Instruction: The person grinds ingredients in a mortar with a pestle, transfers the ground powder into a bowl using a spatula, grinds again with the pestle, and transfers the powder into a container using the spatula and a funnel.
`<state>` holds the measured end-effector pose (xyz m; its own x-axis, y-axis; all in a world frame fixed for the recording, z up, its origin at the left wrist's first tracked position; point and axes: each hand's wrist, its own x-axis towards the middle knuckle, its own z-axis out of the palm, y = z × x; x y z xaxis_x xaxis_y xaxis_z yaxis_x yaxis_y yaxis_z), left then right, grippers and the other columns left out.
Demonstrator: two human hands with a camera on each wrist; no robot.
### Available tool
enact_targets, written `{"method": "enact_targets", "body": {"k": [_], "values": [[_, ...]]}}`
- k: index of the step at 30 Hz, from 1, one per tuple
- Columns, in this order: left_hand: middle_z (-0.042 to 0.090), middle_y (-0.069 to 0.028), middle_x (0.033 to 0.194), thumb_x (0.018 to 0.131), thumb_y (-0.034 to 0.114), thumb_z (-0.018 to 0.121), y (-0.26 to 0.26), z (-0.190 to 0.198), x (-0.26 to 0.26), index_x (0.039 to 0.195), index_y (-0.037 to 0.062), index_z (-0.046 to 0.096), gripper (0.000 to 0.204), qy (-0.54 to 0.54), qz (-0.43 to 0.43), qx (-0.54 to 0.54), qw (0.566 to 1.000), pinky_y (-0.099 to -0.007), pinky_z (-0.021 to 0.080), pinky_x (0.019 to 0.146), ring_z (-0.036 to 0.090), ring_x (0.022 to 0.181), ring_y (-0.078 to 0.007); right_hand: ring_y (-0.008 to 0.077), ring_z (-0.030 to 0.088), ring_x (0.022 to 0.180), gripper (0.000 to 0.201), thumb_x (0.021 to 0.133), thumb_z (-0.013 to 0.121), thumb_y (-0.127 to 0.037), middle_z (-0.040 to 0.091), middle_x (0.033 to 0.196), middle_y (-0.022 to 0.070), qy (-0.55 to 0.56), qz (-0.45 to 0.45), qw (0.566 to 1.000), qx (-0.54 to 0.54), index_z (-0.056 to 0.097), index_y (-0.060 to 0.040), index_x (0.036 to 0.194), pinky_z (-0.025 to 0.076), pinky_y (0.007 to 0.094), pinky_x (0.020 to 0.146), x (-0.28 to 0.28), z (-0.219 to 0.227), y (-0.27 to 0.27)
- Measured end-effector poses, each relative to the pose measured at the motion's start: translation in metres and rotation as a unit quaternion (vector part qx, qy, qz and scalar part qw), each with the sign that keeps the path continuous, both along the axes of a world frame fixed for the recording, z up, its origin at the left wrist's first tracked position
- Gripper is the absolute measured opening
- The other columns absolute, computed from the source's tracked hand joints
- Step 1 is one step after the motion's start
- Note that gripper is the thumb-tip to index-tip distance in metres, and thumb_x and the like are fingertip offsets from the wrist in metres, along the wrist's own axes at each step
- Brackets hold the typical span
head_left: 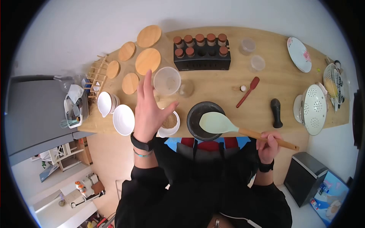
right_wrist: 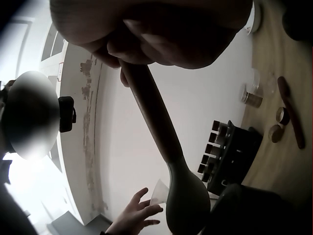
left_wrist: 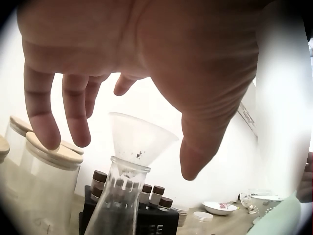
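My right hand [head_left: 269, 147] grips the wooden handle of a pale green spoon [head_left: 216, 123], whose head is over a black mortar [head_left: 194, 131] at the table's front edge. My left hand [head_left: 147, 114] is raised with its fingers spread and thumb apart, holding nothing. Beyond its fingers, a translucent funnel [left_wrist: 139, 139] sits in the neck of a clear glass bottle [left_wrist: 117, 200]. Partly below the left hand in the head view, a white bowl [head_left: 167, 133] contains brown powder [head_left: 170, 121]. A black pestle [head_left: 276, 113] lies to the right of the mortar.
Wood-lidded jars [head_left: 148, 61] stand at back left, near white bowls [head_left: 124, 120]. Behind the mortar is a black rack [head_left: 201, 62] of spice jars. A red spatula [head_left: 248, 92] lies right of centre; a white colander [head_left: 315, 109] and floral plate [head_left: 299, 54] are farther right.
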<state>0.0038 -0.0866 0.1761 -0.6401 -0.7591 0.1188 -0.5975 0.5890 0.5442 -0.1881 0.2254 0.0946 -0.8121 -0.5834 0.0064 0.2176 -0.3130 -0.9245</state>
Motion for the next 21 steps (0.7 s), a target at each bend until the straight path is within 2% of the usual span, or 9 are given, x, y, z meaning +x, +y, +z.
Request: {"method": "enact_targets", "body": {"k": [3, 5, 9, 11, 15, 17, 18, 19, 21], "values": [[0.042, -0.0224, 0.140, 0.064, 0.015, 0.088, -0.014, 0.020, -0.016, 0.153, 0.0060, 0.023, 0.111, -0.043, -0.024, -0.057, 0.997, -0.0428, 0.050, 0.095, 0.053, 0.117, -0.0344, 0.0105, 0.041, 0.040, 0.021, 0.095, 0.053, -0.013, 0.047, 0.051, 0.0044, -0.023, -0.015, 1.000, 0.011, 0.060, 0.0043, 0.085, 0.034, 0.0245, 0.040, -0.012, 0.021, -0.015], [0.039, -0.0239, 0.142, 0.063, 0.015, 0.088, -0.017, 0.033, -0.021, 0.153, 0.0068, 0.023, 0.111, -0.053, -0.060, -0.096, 0.992, -0.0452, 0.047, 0.100, 0.050, 0.123, -0.0392, 0.0101, 0.040, 0.040, 0.020, 0.094, 0.053, -0.012, 0.047, 0.051, 0.0038, -0.038, -0.030, 0.999, 0.017, 0.061, 0.0044, 0.084, 0.033, 0.0243, 0.040, -0.016, 0.041, -0.019], [0.039, -0.0252, 0.143, 0.062, 0.015, 0.088, -0.008, 0.040, -0.012, 0.153, 0.0074, 0.024, 0.111, -0.080, -0.049, -0.032, 0.995, -0.0466, 0.045, 0.103, 0.046, 0.128, -0.0426, 0.0090, 0.038, 0.040, 0.019, 0.093, 0.054, -0.011, 0.047, 0.051, 0.0021, 0.001, 0.025, 0.999, 0.034, 0.061, 0.0034, 0.082, 0.030, 0.0238, 0.040, -0.028, 0.062, -0.023], [0.039, -0.0256, 0.143, 0.063, 0.016, 0.088, -0.005, 0.030, -0.010, 0.153, 0.0078, 0.023, 0.112, -0.078, -0.078, -0.078, 0.991, -0.0461, 0.047, 0.101, 0.048, 0.126, -0.0423, 0.0086, 0.037, 0.039, 0.020, 0.094, 0.053, -0.012, 0.044, 0.049, 0.0012, 0.020, 0.014, 0.997, 0.074, 0.062, 0.0032, 0.083, 0.029, 0.0241, 0.040, -0.031, 0.052, -0.019], [0.039, -0.0269, 0.142, 0.065, 0.015, 0.088, -0.014, -0.004, -0.005, 0.152, 0.0040, 0.023, 0.109, 0.000, -0.106, -0.050, 0.993, -0.0438, 0.048, 0.098, 0.053, 0.120, -0.0399, 0.0086, 0.036, 0.039, 0.022, 0.094, 0.054, -0.013, 0.043, 0.049, 0.0009, 0.053, 0.041, 0.998, 0.001, 0.062, 0.0030, 0.083, 0.028, 0.0243, 0.039, -0.031, 0.008, -0.010], [0.043, -0.0231, 0.141, 0.065, 0.016, 0.089, -0.011, -0.024, 0.010, 0.152, 0.0030, 0.023, 0.110, 0.070, -0.035, 0.042, 0.996, -0.0386, 0.051, 0.092, 0.057, 0.114, -0.0328, 0.0086, 0.036, 0.039, 0.023, 0.095, 0.053, -0.015, 0.042, 0.048, 0.0008, 0.028, -0.002, 1.000, 0.008, 0.061, 0.0033, 0.083, 0.029, 0.0242, 0.039, -0.017, 0.001, 0.000], [0.051, -0.0165, 0.137, 0.066, 0.019, 0.089, -0.005, -0.029, 0.012, 0.152, 0.0027, 0.023, 0.110, 0.087, -0.009, 0.059, 0.994, -0.0337, 0.053, 0.082, 0.061, 0.099, -0.0235, 0.0090, 0.036, 0.038, 0.024, 0.095, 0.052, -0.015, 0.042, 0.048, 0.0009, 0.044, -0.007, 0.999, 0.008, 0.060, 0.0036, 0.082, 0.030, 0.0246, 0.038, -0.010, 0.004, 0.002], [0.051, -0.0165, 0.137, 0.066, 0.019, 0.089, -0.003, -0.033, 0.013, 0.152, 0.0027, 0.023, 0.110, 0.093, -0.013, 0.055, 0.994, -0.0337, 0.053, 0.082, 0.061, 0.099, -0.0235, 0.0090, 0.036, 0.038, 0.024, 0.095, 0.052, -0.015, 0.042, 0.048, 0.0009, 0.050, -0.011, 0.999, 0.005, 0.060, 0.0036, 0.082, 0.030, 0.0246, 0.038, -0.004, 0.005, 0.006], [0.059, -0.0104, 0.127, 0.066, 0.021, 0.088, -0.004, -0.048, 0.012, 0.151, 0.0035, 0.026, 0.107, 0.130, -0.022, 0.167, 0.977, -0.0308, 0.052, 0.073, 0.061, 0.084, -0.0163, 0.0094, 0.035, 0.036, 0.024, 0.095, 0.052, -0.014, 0.041, 0.047, 0.0013, 0.034, 0.004, 0.998, -0.056, 0.059, 0.0035, 0.082, 0.030, 0.0246, 0.037, 0.003, 0.003, 0.011]]}}
